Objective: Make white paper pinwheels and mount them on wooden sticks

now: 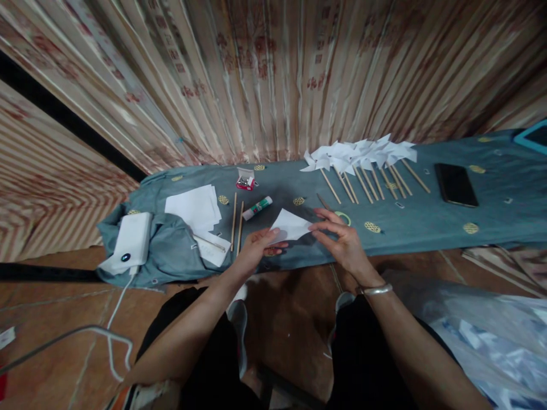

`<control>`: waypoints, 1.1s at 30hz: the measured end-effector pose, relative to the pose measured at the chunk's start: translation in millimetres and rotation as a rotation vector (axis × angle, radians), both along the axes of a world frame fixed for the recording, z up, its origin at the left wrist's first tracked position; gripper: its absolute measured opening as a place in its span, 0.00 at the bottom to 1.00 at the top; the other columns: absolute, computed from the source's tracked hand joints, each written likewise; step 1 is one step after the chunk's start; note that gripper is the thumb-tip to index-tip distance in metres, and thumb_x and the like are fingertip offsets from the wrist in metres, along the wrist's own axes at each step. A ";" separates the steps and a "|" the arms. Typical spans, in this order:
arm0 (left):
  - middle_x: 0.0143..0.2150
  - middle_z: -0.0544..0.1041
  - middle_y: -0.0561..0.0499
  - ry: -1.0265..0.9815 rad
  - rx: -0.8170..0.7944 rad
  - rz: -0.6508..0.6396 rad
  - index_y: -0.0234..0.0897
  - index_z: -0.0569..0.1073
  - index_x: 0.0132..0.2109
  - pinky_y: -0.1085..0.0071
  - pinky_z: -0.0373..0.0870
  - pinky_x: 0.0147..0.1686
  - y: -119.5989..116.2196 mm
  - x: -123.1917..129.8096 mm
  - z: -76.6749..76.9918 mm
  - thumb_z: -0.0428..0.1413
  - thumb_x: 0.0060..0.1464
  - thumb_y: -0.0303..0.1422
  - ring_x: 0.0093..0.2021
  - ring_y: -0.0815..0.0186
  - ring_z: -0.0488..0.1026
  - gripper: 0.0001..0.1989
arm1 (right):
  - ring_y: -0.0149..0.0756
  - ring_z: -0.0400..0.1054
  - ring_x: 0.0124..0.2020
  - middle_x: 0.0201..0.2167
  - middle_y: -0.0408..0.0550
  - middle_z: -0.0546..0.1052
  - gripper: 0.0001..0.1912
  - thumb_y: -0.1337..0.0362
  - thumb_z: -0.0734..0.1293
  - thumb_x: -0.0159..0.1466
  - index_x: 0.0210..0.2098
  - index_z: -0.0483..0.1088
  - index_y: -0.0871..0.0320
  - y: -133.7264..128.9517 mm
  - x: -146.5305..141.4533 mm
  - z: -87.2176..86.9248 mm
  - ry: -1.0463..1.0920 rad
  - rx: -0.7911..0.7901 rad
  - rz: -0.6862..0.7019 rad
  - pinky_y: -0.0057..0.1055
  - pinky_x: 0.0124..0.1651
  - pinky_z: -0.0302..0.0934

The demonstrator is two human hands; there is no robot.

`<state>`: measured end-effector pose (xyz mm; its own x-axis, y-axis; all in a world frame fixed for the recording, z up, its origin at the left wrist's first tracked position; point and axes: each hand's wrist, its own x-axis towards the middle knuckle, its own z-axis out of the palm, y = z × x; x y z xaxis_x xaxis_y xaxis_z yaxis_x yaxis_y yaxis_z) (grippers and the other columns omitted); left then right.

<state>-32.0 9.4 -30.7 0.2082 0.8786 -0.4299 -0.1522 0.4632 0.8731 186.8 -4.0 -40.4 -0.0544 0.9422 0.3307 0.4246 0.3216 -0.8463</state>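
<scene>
A folded white paper (291, 225) is held between both hands above the front edge of the cloth-covered table. My left hand (261, 242) grips its left side, thumb on top and fingers underneath. With thumb and fingertips, my right hand (337, 232) pinches the paper's right corner. Just behind the paper lies a glue stick (257, 208), with two wooden sticks (233, 222) to its left. Scissors (342, 218) with a light green handle lie partly hidden behind my right hand. A small open red box (245, 181) holds small metal pieces.
White paper pinwheels (359, 155) on wooden sticks lie in a row at the back right, left of a black phone (456, 184). Paper sheets (194, 208) and a white power bank (131, 242) with a cable occupy the left. A curtain (265, 80) hangs behind the table.
</scene>
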 end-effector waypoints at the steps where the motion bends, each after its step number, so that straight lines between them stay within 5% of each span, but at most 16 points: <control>1: 0.34 0.81 0.43 -0.007 -0.030 -0.032 0.30 0.79 0.35 0.72 0.71 0.30 -0.8 3.5 0.9 0.67 0.36 0.48 0.31 0.64 0.77 0.25 | 0.42 0.67 0.56 0.55 0.49 0.73 0.06 0.62 0.68 0.61 0.34 0.78 0.51 0.6 0.6 1.7 0.015 0.008 -0.009 0.44 0.60 0.58; 4: 0.23 0.76 0.48 0.002 -0.071 -0.085 0.29 0.77 0.27 0.76 0.66 0.24 -3.5 11.7 0.8 0.68 0.36 0.47 0.21 0.72 0.71 0.22 | 0.42 0.67 0.56 0.55 0.49 0.72 0.05 0.62 0.68 0.60 0.34 0.78 0.51 2.1 4.2 4.4 0.054 0.021 -0.041 0.44 0.61 0.57; 8: 0.18 0.70 0.54 -0.083 -0.080 -0.096 0.29 0.78 0.28 0.78 0.60 0.20 -4.5 19.3 -0.7 0.68 0.36 0.46 0.18 0.77 0.64 0.21 | 0.43 0.67 0.56 0.56 0.49 0.72 0.06 0.61 0.69 0.60 0.35 0.78 0.51 1.6 9.2 5.3 0.087 0.017 -0.061 0.44 0.61 0.57; 16: 0.28 0.80 0.47 -0.047 -0.028 0.049 0.30 0.80 0.29 0.73 0.68 0.27 2.6 25.9 -3.5 0.71 0.28 0.40 0.26 0.68 0.73 0.21 | 0.41 0.67 0.56 0.54 0.49 0.74 0.10 0.64 0.64 0.61 0.38 0.77 0.52 3.6 19.9 5.9 0.103 -0.008 -0.142 0.42 0.60 0.59; 21: 0.27 0.79 0.48 0.040 0.156 0.139 0.31 0.80 0.29 0.72 0.68 0.29 9.9 21.5 2.9 0.69 0.33 0.39 0.26 0.68 0.72 0.17 | 0.44 0.74 0.41 0.40 0.52 0.80 0.13 0.60 0.63 0.62 0.43 0.75 0.55 7.9 33.8 -2.6 -0.217 -0.056 -0.342 0.41 0.47 0.67; 25: 0.24 0.77 0.51 0.113 0.212 0.175 0.32 0.79 0.28 0.73 0.65 0.25 14.9 17.5 6.5 0.68 0.35 0.38 0.23 0.69 0.69 0.14 | 0.55 0.72 0.42 0.40 0.63 0.79 0.18 0.58 0.62 0.63 0.48 0.73 0.61 7.7 36.4 -10.3 -0.591 -0.086 -0.336 0.49 0.48 0.64; 33: 0.22 0.75 0.53 0.207 0.274 0.208 0.33 0.79 0.30 0.72 0.64 0.22 20.0 7.4 4.4 0.66 0.38 0.37 0.21 0.69 0.67 0.12 | 0.57 0.70 0.42 0.36 0.65 0.77 0.16 0.59 0.63 0.61 0.45 0.72 0.61 14.7 35.3 -19.8 -0.718 -0.062 -0.372 0.51 0.47 0.63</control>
<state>-24.6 29.4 -26.3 -0.0522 0.9808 -0.1880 -0.0260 0.1868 0.9820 222.1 10.7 -60.2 0.0869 0.9557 0.2811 0.9409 0.0139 -0.3384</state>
